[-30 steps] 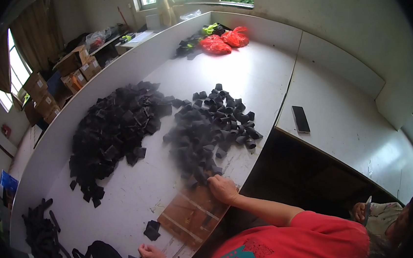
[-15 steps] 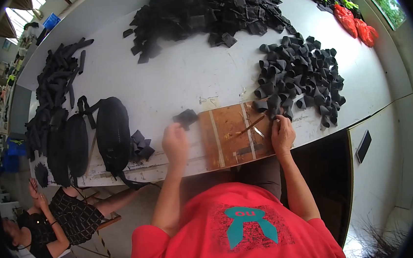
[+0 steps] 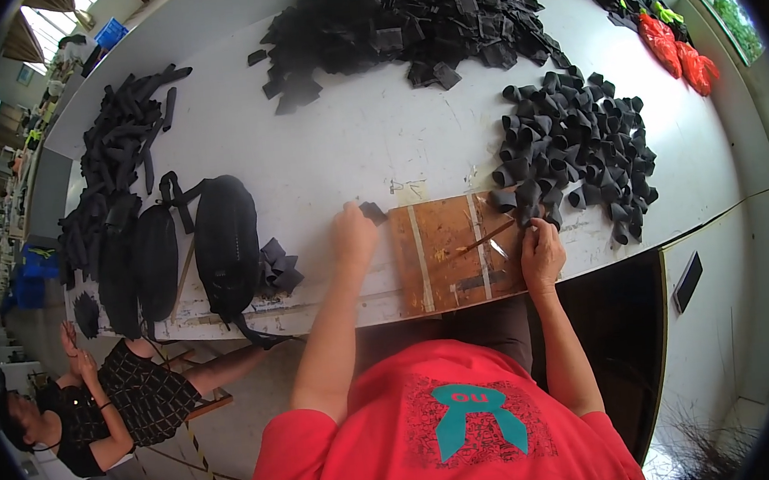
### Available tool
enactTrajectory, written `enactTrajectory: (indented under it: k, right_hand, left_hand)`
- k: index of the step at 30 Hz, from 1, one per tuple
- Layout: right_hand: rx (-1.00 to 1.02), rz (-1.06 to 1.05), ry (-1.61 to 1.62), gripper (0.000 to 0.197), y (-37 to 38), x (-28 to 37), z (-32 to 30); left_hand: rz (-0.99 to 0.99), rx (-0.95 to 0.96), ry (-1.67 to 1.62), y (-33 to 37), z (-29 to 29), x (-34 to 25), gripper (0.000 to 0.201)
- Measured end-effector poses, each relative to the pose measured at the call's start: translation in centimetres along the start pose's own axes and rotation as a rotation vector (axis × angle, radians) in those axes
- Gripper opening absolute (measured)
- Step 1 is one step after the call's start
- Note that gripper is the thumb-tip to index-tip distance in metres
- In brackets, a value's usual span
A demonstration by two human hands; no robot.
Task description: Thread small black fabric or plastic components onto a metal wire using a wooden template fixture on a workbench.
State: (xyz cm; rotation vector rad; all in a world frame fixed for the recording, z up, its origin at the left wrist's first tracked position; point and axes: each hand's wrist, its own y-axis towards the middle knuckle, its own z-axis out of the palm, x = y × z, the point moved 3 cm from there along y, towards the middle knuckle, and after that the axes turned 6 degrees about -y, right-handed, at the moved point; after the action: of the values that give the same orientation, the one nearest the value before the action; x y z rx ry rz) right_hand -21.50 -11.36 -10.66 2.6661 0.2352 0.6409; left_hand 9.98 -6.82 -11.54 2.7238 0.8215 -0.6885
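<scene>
My left hand [image 3: 354,232] is over the white table with its fingers closed at a small flat black fabric piece [image 3: 373,212]. The hand covers part of that piece. At the right edge of a brown wooden board [image 3: 436,258], my right hand [image 3: 543,255] has its fingers pinched together at a curled black fabric piece [image 3: 528,213]; its fingertips are partly hidden. A thin brown stick-like tool [image 3: 487,236] lies slantwise on the board, beside a small shiny strip [image 3: 498,248].
Curled black pieces [image 3: 577,136] heap beyond my right hand, flat black squares [image 3: 420,22] at the far side. Black rolled strips [image 3: 115,136] and black pouches [image 3: 227,245] lie left. Red bags [image 3: 674,50] sit far right. Another person [image 3: 96,393] sits at lower left.
My left hand has moved forward and a little right, over the flat black piece. My right hand stays at the board's right edge. The whole view has shifted slightly.
</scene>
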Motion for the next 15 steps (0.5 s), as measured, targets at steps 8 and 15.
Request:
enactTrajectory:
  k: [8, 15]
  right_hand:
    - [-0.001, 0.026, 0.063, 0.016, -0.1, -0.3, -0.2]
    - [0.075, -0.04, 0.598, 0.004, -3.1, 9.4, -5.1]
  left_hand:
    - [-0.423, 0.039, -1.121, -2.2, -1.8, 2.9, 0.006]
    - [-0.474, 0.281, -1.479, -8.1, -5.6, -3.3, 0.015]
